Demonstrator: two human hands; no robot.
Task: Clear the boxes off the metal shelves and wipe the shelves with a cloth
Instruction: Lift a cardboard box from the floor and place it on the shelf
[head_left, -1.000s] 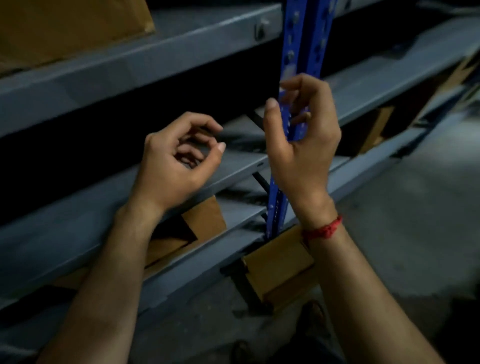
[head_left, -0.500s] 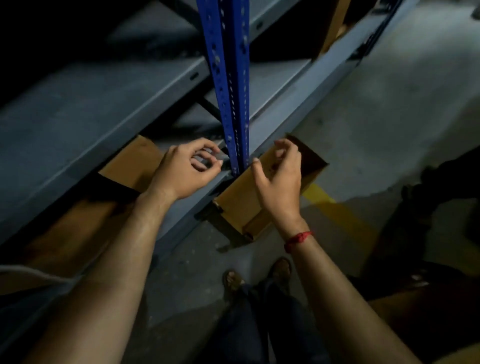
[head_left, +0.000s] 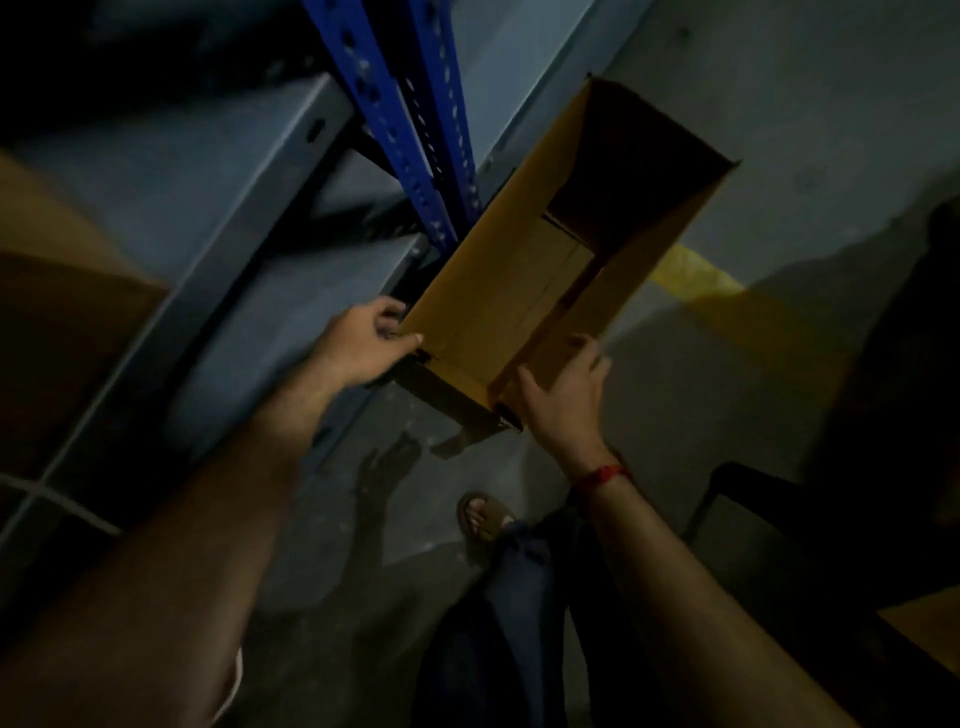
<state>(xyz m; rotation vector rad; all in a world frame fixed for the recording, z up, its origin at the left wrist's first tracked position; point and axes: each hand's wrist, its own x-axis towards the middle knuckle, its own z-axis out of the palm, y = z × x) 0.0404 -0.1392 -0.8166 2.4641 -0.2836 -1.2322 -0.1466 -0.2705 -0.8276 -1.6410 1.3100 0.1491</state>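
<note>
An open, empty cardboard box stands on the floor against the foot of the blue upright of the grey metal shelves. My left hand grips the box's near left corner, thumb on the rim and fingers curled behind it. My right hand lies against the near right corner with fingers spread along the outer wall. No cloth is in view.
A second brown box sits on a shelf at the left, partly in shadow. A yellow line crosses the concrete floor to the right. My sandalled foot stands just behind the box. A dark object and another cardboard piece lie at the lower right.
My view has tipped down from the shelves to the floor. Both hands have dropped from beside the blue upright onto the near corners of the open box.
</note>
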